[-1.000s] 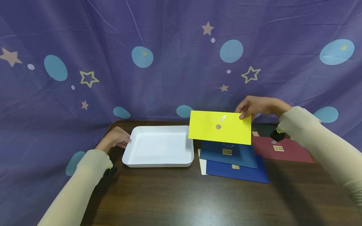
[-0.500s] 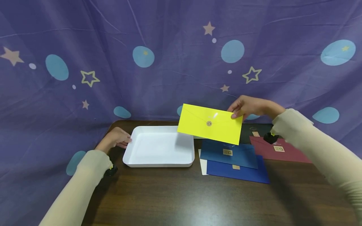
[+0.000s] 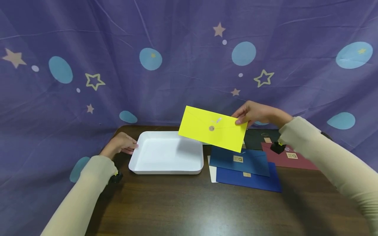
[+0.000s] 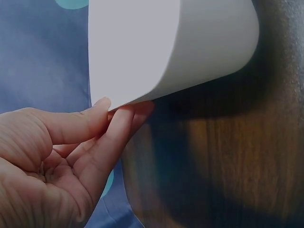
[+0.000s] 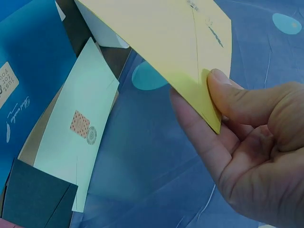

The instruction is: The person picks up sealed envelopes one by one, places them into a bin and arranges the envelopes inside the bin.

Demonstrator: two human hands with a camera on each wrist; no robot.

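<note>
A yellow envelope point(image 3: 211, 131) hangs tilted in the air, its left end over the right part of a white tray point(image 3: 168, 154). My right hand point(image 3: 255, 113) pinches its upper right corner between thumb and fingers, as the right wrist view also shows the envelope point(image 5: 190, 52) in that hand point(image 5: 247, 137). At the tray's left side my left hand point(image 3: 122, 143) pinches the rim; in the left wrist view, thumb and fingers of that hand point(image 4: 61, 161) close on the edge of the tray point(image 4: 209, 52).
Right of the tray lie overlapping envelopes: teal-blue point(image 3: 251, 164), dark blue point(image 3: 260, 183), dark green point(image 3: 257, 139), red point(image 3: 274, 154) and a pale green one point(image 5: 78, 123). Behind the brown table point(image 3: 165, 203) hangs a purple patterned cloth point(image 3: 183, 39).
My right hand has carried the yellow envelope leftward, from above the envelope pile to partly over the tray, and the envelope has tilted. My left hand stays at the tray's rim.
</note>
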